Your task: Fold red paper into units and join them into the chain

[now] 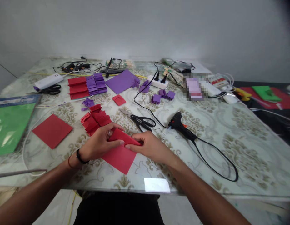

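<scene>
Between my two hands is a sheet of red paper (122, 157), partly folded over along its far side, one corner pointing toward me. My left hand (104, 142) grips its left part, thumb on top and a ring on one finger. On the right part, my right hand (146, 145) pinches the folded edge between thumb and fingers. Folded red paper pieces (95, 118) lie just beyond my left hand. A flat red paper square (52, 131) rests to the left. Beyond my right hand are black-handled scissors (142, 121), blades pointing away to the left.
A black glue gun (182, 126) lies on the right, its cord looping toward me. Green paper (13, 128) covers the left edge. Farther back are purple paper (122, 81), folded purple pieces (167, 94), a power strip (159, 82) and a phone (194, 87).
</scene>
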Tool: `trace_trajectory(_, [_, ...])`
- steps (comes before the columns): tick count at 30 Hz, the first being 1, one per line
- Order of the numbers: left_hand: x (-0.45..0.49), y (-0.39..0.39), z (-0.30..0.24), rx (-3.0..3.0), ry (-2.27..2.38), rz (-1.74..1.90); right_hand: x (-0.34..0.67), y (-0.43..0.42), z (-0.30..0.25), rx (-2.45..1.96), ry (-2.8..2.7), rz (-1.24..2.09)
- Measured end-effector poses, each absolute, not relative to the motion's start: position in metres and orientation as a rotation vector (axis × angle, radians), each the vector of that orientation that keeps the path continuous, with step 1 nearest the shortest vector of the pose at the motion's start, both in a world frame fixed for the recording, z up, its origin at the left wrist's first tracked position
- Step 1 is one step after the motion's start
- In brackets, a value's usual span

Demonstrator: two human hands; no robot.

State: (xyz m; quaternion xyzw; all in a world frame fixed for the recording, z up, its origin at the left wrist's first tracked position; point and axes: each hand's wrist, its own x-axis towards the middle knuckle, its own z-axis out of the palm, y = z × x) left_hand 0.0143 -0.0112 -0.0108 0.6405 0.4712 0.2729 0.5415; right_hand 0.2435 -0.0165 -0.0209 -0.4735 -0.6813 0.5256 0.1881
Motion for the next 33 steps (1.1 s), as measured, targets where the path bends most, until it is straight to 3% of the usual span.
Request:
trace_trajectory(19, [0.014, -0.011, 0.001, 1.457, 1.237, 0.844, 0.248, -0.013, -0.017, -1.236, -1.571, 1.612])
trace_trajectory(33, [0.007, -0.007, -0.006, 1.514, 1.215, 0.786, 0.248, -0.011, -0.017, -1.229, -1.552, 1.584])
